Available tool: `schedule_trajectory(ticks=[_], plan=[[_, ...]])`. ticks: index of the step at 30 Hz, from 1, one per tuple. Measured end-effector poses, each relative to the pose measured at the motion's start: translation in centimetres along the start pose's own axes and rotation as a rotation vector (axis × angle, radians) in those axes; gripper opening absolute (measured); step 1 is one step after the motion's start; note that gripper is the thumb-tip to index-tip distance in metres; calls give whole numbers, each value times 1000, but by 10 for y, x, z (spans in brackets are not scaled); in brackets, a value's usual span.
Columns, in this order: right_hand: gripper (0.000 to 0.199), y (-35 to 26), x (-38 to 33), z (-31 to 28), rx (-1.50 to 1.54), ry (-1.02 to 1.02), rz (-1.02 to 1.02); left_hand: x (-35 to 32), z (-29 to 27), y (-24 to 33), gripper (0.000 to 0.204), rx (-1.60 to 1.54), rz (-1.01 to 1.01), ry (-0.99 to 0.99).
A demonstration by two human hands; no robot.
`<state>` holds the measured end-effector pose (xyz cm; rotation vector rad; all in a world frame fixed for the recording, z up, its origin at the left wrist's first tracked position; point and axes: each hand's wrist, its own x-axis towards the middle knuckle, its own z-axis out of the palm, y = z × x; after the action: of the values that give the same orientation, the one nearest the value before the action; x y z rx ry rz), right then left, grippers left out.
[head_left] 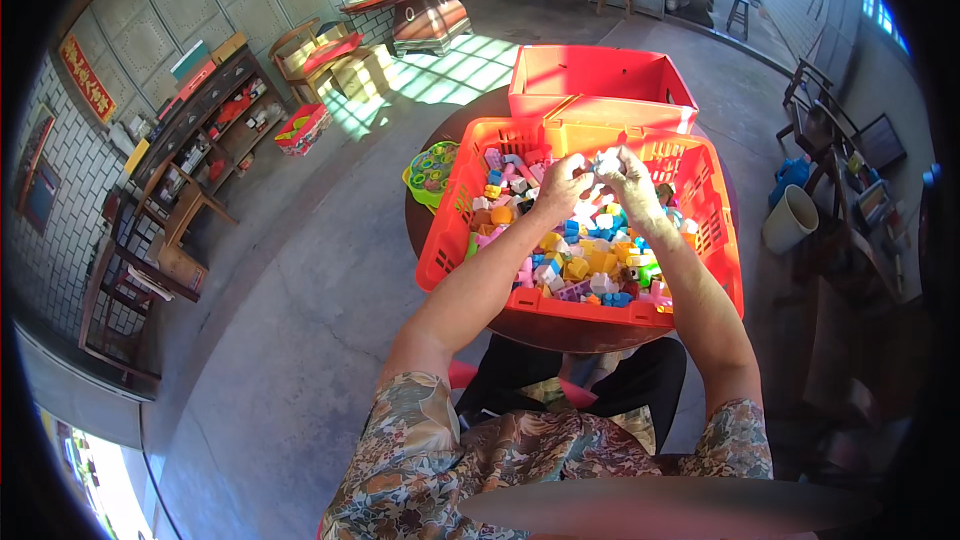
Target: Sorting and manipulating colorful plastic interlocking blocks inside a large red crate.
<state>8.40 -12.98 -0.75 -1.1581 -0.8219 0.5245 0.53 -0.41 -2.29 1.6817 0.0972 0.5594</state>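
A red plastic basket (441, 240) with slotted walls holds a heap of colourful toy building blocks (598, 262). Over its far half, both of my hands are raised close together. My right hand (633, 188) pinches a small pale bluish toy block (606, 162) between thumb and fingers; its exact shape is too small to make out. Just to the left, my left hand (563, 187) has its thumb and fingertips drawn together next to that piece. Whether it grips something of its own is hidden.
Behind the basket stands a red box (622, 118) on the same round dark table (420, 215). A yellow-green tray (432, 176) of small round things sits at its left. A pale bin (791, 219) and wooden furniture line the right; a shelf (215, 125) and chairs are left.
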Motion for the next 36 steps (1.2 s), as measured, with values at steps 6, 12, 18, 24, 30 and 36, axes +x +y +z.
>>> schedule_trajectory(ticks=[6,12,18,24,30,36], plan=[[14,-14,-2,-3,-105,142,87,1,1,-5,6,64,70,-94],[15,-14,-4,-4,-82,107,-51,-5,5,22,16,-123,-98,-172],[15,-10,3,-4,-228,99,-142,-4,2,12,14,-208,-127,-138],[22,-24,-6,-7,-189,106,33,1,4,5,24,-102,59,-136],[16,0,-4,-6,-240,-12,20,3,9,-3,48,-89,74,-17],[23,-15,-6,-8,-341,60,87,-10,14,16,58,73,129,-10]])
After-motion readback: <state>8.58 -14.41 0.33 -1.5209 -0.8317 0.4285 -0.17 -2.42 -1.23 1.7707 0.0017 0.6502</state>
